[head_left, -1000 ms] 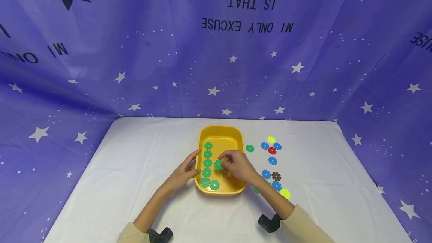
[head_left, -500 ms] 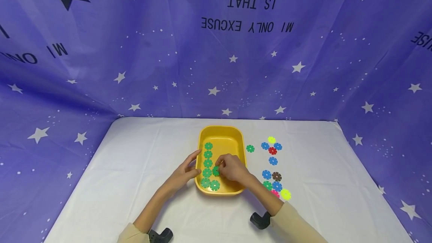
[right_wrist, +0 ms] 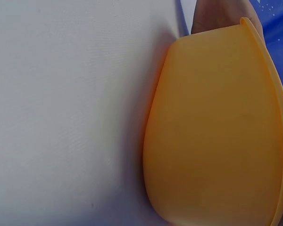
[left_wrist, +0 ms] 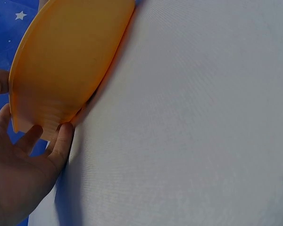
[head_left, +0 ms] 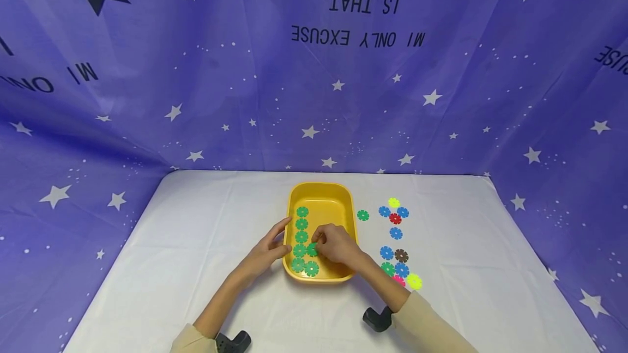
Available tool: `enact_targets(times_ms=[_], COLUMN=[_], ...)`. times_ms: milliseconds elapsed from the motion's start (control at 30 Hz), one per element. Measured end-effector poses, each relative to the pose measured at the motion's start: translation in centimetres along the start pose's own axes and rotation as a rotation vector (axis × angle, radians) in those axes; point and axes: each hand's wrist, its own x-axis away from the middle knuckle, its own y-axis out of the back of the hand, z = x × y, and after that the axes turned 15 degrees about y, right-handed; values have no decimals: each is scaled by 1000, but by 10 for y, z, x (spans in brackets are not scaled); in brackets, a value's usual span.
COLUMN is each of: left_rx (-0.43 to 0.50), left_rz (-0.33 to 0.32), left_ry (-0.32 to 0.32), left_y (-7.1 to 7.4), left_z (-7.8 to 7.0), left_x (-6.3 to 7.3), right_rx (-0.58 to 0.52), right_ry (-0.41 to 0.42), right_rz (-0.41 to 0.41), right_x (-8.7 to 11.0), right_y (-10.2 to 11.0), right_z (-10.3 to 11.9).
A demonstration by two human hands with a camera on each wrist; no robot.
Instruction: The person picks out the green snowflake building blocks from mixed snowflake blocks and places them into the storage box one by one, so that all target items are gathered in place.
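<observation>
A yellow plastic tray (head_left: 338, 208) stands on the white cloth in the head view. Along its left side runs a column of green snowflake discs (head_left: 301, 237), with another green snowflake disc (head_left: 311, 268) beside the bottom one. My left hand (head_left: 265, 252) grips the tray's left wall, its thumb and index finger at the rim; the left wrist view shows other fingers against the outside wall. My right hand (head_left: 338, 245) is inside the tray and pinches a green snowflake disc (head_left: 312, 249) beside the column. Its fingertips are partly hidden there; the tray wall blocks them in the right wrist view.
Right of the tray lies a single green disc (head_left: 362, 215). Farther right are several loose discs, among them a red disc (head_left: 395, 218), a brown disc (head_left: 401, 255) and a yellow disc (head_left: 414, 281). A purple star-printed curtain (head_left: 314, 97) hangs behind the table.
My right hand has brought its green disc down and slightly left, close to the column, and has hardly moved in the last half second. The left hand keeps its place.
</observation>
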Motion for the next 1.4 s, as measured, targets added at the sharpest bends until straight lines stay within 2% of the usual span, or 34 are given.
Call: enact_targets(times_ms=[300,467,567,667,833,1033,1133,1233,1400], left_rx=[3,0,4,7,2,15,13,13,16], left_rz=[-3,-9,-4,0,1,11,14,11,13], left_ry=[5,8,5,1,5,2,8,8,5], left_y=[0,0,0,0,0,0,0,0,0], left_z=[0,0,0,0,-1,0,0,-1,-1], left_x=[1,0,-1,-1,0,0,-1,-1,-1], right_rx=[43,63,48,47,68,35,7,-1,52], right_ry=[43,73,43,24,-23,-177,-211,-205,-188], right_rz=[-101,-234,-313,-355,-342,-281,-272,-275,-264], right_x=[9,23,36,55,91,128,138,142,141], right_y=[7,27,43,57,69,60,53,48,43], right_z=[9,14,11,2,-25,-53,-60,-64,-68])
